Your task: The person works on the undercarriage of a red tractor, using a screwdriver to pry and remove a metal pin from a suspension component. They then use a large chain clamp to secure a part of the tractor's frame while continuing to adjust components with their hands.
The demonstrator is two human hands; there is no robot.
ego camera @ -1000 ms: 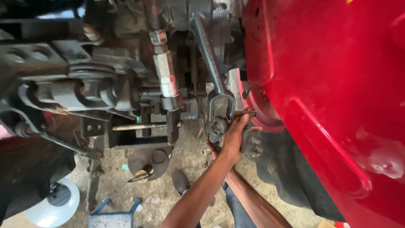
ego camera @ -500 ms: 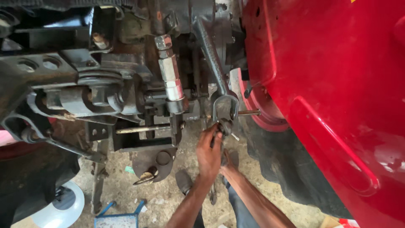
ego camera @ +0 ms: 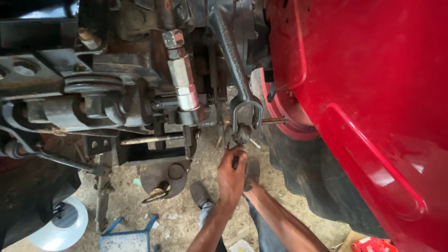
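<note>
The left hand [ego camera: 232, 173] sits just below the clevis joint [ego camera: 243, 126] at the lift arm's [ego camera: 228, 51] lower end, with the right hand [ego camera: 249, 179] just to its right, partly behind it. The fender [ego camera: 373, 93] and tyre [ego camera: 303, 177] stand to the right, the hitch block [ego camera: 70, 107] far left, a bucket [ego camera: 60, 228] near left

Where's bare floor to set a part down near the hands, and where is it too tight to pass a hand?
Bare concrete floor lies between the hanging hitch plate, the blue frame and the left hand. Another strip runs under the grey linkage toward the white bucket. It is crowded around the clevis and its pin, wedged between tyre and silver link.
</note>
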